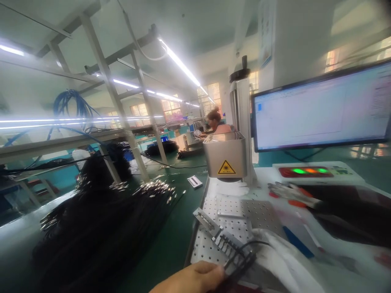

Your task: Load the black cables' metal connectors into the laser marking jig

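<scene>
My left hand [192,279] comes in at the bottom edge, fingers closed on a row of black cable ends [238,260]. The cable ends lie in a metal comb-like fixture [214,228]. That fixture rests on the perforated plate [244,215] under the laser marker head [226,155], which carries a yellow warning label. A thin black wire loops from the cable ends over a white cloth [284,256] to the right. My right hand is not in view.
A large heap of black cables with shiny plugs [104,219] covers the green bench on the left. A monitor [320,110], a control box with lit buttons [305,171] and a glove [290,192] are on the right. A person [215,122] works far down the line.
</scene>
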A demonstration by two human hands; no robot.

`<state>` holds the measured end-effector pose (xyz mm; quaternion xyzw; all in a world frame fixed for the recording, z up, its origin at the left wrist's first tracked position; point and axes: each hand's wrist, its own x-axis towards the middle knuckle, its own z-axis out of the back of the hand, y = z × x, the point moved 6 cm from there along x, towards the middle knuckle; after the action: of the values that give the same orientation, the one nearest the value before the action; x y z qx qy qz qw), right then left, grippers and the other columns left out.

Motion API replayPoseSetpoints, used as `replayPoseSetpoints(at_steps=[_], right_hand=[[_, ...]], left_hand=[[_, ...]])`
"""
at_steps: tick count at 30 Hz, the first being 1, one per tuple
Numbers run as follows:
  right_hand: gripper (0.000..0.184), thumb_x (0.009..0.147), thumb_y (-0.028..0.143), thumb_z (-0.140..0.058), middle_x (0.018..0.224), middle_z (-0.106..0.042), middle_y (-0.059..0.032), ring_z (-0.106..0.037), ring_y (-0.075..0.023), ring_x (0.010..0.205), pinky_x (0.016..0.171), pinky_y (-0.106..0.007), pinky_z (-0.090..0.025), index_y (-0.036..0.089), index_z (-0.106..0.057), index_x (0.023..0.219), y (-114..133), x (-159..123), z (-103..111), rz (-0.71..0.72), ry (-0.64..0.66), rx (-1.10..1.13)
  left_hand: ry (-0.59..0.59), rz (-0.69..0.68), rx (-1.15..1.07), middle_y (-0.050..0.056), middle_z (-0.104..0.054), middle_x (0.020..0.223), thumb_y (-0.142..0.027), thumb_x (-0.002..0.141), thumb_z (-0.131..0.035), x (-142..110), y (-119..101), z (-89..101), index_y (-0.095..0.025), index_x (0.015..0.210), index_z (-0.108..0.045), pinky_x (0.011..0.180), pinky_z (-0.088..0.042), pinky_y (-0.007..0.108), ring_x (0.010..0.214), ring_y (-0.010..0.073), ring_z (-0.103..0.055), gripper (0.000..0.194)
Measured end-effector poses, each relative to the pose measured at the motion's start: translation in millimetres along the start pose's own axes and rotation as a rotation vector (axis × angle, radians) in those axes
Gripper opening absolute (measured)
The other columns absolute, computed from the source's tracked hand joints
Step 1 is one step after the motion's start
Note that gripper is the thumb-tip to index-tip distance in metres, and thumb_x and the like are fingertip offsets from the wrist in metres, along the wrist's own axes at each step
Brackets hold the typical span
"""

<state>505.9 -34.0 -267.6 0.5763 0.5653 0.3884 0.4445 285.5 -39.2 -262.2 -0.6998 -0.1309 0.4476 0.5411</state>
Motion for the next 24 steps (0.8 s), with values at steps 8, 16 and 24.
replayPoseSetpoints(at_steps=[8,16,24], right_hand=[[0.017,0.062,0.04,-0.07,0.07,-0.057,-0.001,-0.054,-0.0196,0.069,0.067,-0.03,-0.047,0.023,-0.063,0.065,-2.9,-15.6,2.4,-0.159,0.19,0.093],[0.008,0.057,0.031,-0.062,0.059,-0.059,-0.0011,-0.057,-0.0225,0.065,0.064,-0.032,-0.045,0.024,-0.062,0.06,-14.7,-11.5,-26.5,-0.084,0.226,-0.249],[0.071,0.059,0.073,-0.072,0.103,-0.068,-0.0152,-0.063,-0.0326,0.104,0.091,-0.042,-0.05,0.017,-0.066,0.103,-68.1,13.4,-11.5,-0.237,0.063,0.161]], left_hand=[[0.017,0.039,-0.138,0.003,-0.062,0.083,-0.051,0.073,-0.073,7.8,-0.8,-11.9,-0.016,0.092,-0.076,0.073,-0.042,0.023,0.072,0.0121,-0.048,0.04],[0.011,-0.005,0.027,0.004,-0.067,0.086,-0.056,0.074,-0.072,24.8,-8.9,-40.2,-0.018,0.091,-0.076,0.078,-0.045,0.029,0.078,0.0164,-0.056,0.041],[0.034,-0.059,0.229,0.001,-0.066,0.082,-0.052,0.074,-0.072,29.6,-7.6,-49.9,-0.023,0.096,-0.074,0.083,-0.046,0.032,0.084,0.0207,-0.058,0.036]])
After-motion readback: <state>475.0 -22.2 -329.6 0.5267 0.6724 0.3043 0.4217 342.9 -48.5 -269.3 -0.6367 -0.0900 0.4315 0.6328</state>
